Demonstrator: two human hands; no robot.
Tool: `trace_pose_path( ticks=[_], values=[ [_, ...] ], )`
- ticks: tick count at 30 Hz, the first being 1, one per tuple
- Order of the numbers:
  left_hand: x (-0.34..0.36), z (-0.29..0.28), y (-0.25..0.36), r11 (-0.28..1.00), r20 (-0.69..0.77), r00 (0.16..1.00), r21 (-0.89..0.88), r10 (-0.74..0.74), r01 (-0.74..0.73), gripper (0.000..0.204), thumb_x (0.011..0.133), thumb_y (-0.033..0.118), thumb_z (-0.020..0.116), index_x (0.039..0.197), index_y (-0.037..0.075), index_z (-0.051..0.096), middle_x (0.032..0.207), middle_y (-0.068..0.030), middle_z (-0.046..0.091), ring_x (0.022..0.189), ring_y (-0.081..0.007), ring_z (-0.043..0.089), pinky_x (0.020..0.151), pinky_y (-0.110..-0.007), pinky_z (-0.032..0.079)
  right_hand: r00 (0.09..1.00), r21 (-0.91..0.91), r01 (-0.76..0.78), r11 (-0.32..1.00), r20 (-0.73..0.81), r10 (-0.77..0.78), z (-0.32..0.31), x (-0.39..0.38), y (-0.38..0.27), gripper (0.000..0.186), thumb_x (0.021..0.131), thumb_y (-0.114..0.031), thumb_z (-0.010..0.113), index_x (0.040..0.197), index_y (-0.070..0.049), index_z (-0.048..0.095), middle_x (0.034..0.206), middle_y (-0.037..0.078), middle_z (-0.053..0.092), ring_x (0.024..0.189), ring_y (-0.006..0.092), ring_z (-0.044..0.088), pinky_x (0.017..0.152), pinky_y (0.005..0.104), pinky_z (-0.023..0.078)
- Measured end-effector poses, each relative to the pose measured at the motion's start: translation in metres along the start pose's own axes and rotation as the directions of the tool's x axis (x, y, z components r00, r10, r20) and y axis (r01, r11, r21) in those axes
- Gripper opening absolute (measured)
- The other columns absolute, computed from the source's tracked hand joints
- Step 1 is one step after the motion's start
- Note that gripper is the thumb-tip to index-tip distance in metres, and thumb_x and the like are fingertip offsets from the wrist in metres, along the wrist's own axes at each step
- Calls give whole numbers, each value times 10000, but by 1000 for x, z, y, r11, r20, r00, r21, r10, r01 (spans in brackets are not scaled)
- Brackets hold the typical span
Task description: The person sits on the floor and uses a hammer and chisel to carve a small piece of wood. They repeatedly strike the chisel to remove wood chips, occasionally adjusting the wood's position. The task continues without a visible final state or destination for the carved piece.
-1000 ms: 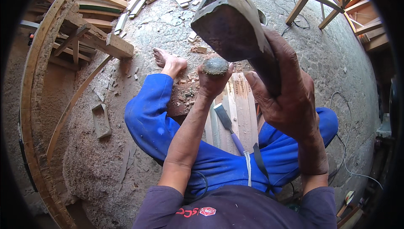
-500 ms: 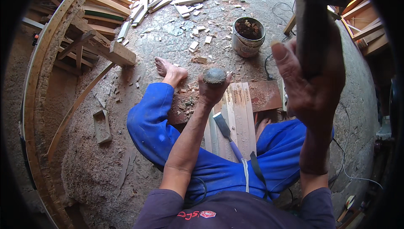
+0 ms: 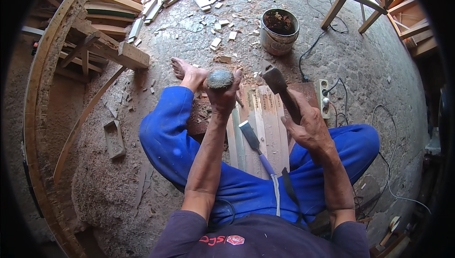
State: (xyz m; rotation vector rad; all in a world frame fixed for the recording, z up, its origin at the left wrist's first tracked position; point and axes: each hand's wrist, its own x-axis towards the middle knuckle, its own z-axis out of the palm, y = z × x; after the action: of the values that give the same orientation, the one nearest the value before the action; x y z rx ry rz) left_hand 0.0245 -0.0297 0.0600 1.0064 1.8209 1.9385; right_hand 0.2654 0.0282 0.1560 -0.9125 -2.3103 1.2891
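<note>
My left hand grips an upright tool with a battered round top, its lower part mostly hidden, above pale planks that lie between my legs. My right hand is wrapped round the handle of a hammer, whose dark head is just right of the struck top, apart from it. A wide chisel with a purple handle lies along the planks. Under their far end is a reddish board scattered with shavings.
A bucket stands beyond my hands. A power strip with cords is at the right. A curved timber frame runs down the left, near a small trough. Offcuts litter the floor; wooden trestles stand at back right.
My right hand and the hammer have dropped from high near the camera to low over the planks, uncovering the bucket and power strip. My left hand has shifted slightly left.
</note>
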Motion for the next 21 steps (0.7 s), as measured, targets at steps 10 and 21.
trace_pose_path(
  ticks=[10,21],
  values=[
    [39,37,13,949,76,971,203,229,-240,320,852,267,858,791,39,641,685,-15,657,602,-153,607,618,-355,503,961,255,-269,929,3,277,-3,8,36,675,904,-83,711,1510,-37,415,799,11,603,542,69,524,449,251,441],
    [40,31,-10,993,46,999,111,21,-26,322,815,269,885,783,33,668,708,-50,694,624,-184,663,666,-358,536,958,274,-285,919,55,281,5,18,32,678,895,-75,703,1508,-30,415,775,17,598,527,69,521,441,249,445]
  ],
)
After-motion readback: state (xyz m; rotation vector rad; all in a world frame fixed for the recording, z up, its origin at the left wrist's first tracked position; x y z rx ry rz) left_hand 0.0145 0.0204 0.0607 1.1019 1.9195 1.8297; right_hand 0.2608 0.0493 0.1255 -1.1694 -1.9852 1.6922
